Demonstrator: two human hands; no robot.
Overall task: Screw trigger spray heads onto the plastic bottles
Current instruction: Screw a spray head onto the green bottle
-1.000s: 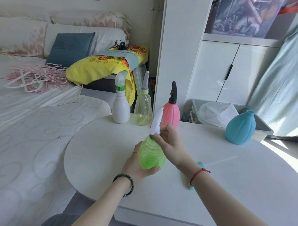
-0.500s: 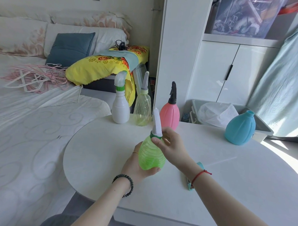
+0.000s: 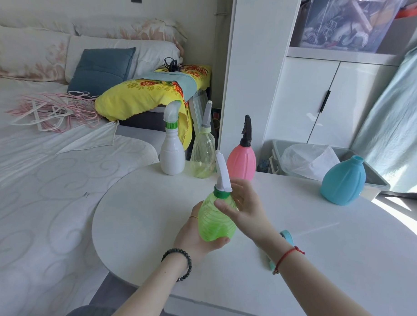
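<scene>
A green ribbed bottle (image 3: pixel 216 222) is held upright just above the round white table (image 3: pixel 341 257) by my left hand (image 3: pixel 195 237), which cups its base and left side. A white trigger spray head (image 3: pixel 222 172) with a green collar sits on its neck, leaning slightly left. My right hand (image 3: pixel 244 206) is at the neck, fingers curled behind the collar and thumb on the bottle's shoulder just below it. A blue bottle (image 3: pixel 343 181) stands at the right with nothing on its neck. A teal spray head (image 3: pixel 287 236) lies partly hidden under my right wrist.
Along the table's far edge stand a white bottle (image 3: pixel 172 156), a clear yellowish bottle (image 3: pixel 202 157) and a pink bottle (image 3: pixel 241 162), each with a spray head on. A bed (image 3: pixel 48 187) lies to the left. A grey bin (image 3: pixel 377 180) and a white cupboard (image 3: pixel 311 102) stand behind the table.
The spray head has turned on the green bottle's neck, its nozzle swinging from right-leaning to left-leaning. My right thumb has slid down from the collar to the bottle's shoulder. The left hand has stayed put.
</scene>
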